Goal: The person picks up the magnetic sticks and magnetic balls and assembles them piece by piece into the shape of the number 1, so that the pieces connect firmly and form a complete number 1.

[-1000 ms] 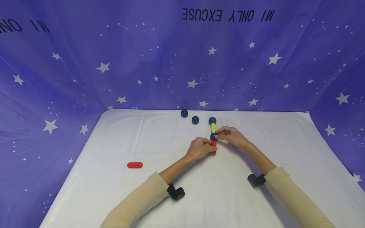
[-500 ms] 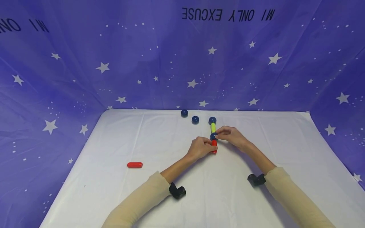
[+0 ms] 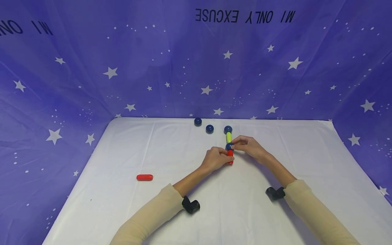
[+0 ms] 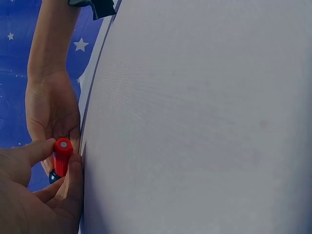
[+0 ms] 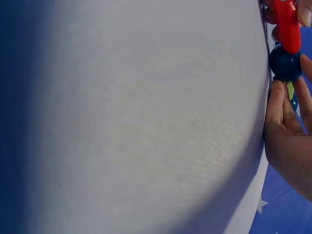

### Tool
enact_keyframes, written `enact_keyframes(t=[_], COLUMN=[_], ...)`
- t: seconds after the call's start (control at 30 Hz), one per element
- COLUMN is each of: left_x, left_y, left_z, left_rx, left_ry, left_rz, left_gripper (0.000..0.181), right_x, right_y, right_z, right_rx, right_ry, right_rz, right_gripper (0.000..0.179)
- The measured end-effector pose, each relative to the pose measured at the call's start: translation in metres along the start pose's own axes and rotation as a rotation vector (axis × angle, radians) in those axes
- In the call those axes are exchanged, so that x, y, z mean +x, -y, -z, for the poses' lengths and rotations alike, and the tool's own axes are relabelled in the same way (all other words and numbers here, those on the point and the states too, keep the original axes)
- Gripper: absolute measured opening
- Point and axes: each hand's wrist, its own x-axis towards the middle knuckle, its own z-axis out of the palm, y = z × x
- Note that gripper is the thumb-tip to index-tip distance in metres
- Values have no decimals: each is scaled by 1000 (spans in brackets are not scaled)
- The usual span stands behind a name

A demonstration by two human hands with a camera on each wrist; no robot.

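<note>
Over the white table, the left hand and right hand are near each other. A red rod sits pinched between the left thumb and fingers — its far end touching a blue ball clasped by the right fingertips.

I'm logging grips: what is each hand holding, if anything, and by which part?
The left hand pinches a red stick by its sides, toward its free end. The right hand holds, by its sides, the blue ball at the stick's other end.
</note>
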Motion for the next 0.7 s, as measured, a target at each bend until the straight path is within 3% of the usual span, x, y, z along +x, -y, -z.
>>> enact_keyframes(t=[0.7], left_x=[0], left_y=[1], left_z=[-2], left_rx=[-38], left_ry=[12], left_rz=[14], left_gripper=[31], right_x=[2], right_y=[-3], right_z=[0], right_rx=[-14], right_ry=[2], right_rz=[3], right_gripper=[40])
